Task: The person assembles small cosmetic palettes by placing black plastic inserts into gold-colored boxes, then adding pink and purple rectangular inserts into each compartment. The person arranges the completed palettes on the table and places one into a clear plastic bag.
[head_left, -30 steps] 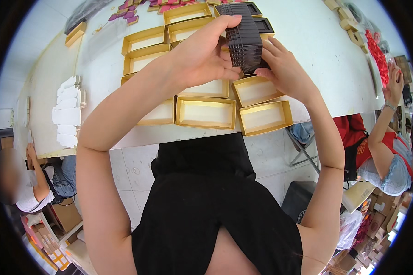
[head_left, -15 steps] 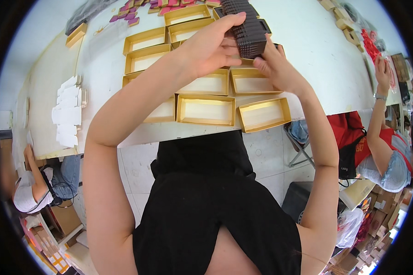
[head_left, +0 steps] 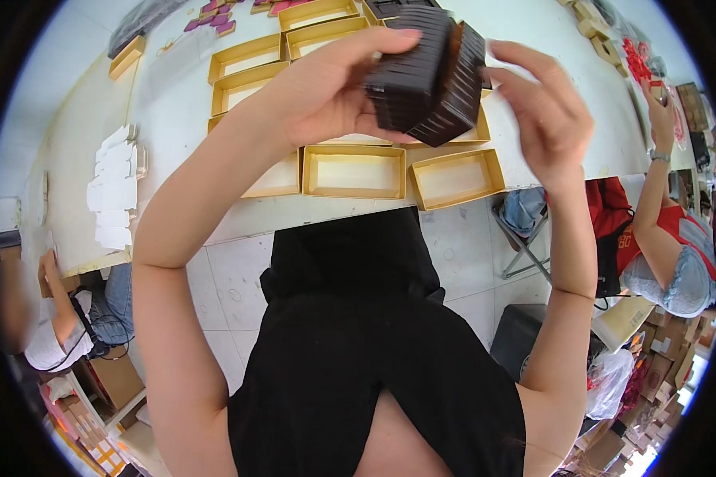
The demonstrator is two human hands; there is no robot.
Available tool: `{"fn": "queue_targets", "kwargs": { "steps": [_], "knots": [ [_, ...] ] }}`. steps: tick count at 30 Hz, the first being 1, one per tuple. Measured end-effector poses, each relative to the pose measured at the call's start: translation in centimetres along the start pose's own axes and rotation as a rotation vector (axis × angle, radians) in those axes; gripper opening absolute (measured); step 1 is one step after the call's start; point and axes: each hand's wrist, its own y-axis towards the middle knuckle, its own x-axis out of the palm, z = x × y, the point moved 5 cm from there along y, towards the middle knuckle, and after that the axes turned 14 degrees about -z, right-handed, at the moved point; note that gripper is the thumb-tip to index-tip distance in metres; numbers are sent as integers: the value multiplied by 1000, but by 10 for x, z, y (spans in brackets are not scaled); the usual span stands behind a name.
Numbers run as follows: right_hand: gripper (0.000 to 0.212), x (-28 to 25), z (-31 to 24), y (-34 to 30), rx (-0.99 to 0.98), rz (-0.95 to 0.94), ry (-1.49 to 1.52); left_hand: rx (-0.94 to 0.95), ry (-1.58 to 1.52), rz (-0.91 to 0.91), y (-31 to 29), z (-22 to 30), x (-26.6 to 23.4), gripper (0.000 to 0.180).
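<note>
My left hand (head_left: 334, 87) is closed around a stack of dark brown plastic trays (head_left: 414, 75), thumb on top and fingers beneath. The ribbed stack is tilted and parted by a gap into two bundles. Beside its right edge, my right hand (head_left: 545, 111) is open, fingers apart and slightly blurred. Its fingertips are at the edge of the stack; whether they touch it I cannot tell. Below are rows of shallow gold boxes with white bottoms, among them a front middle box (head_left: 354, 191) and a front right box (head_left: 458, 199). Another dark tray (head_left: 382, 9) lies behind the stack, in a box.
White folded cartons (head_left: 115, 191) lie at the table's left. Small purple and pink pieces (head_left: 213, 17) are at the back. One person (head_left: 56, 318) sits at the left; another's raised hand (head_left: 659, 119) is near red material at the right. A folding stool (head_left: 525, 238) stands under the table edge.
The tray stack has come nearer to me and split apart, still in my left hand. My right hand has moved off its lower end to the right, fingers spreading.
</note>
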Motion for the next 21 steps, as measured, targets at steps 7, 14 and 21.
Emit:
{"fn": "queue_targets", "kwargs": {
  "steps": [7,14,21],
  "knots": [
    [87,36,-15,8,-42,-34,186,-37,-353,-184,4,-15,-1,55],
    [64,29,-12,7,-234,102,-43,-96,-116,48,-2,-7,13,55],
    [64,36,-4,-9,183,-505,-231,-63,-219,227,-16,-14,-17,58]
  ]
}}
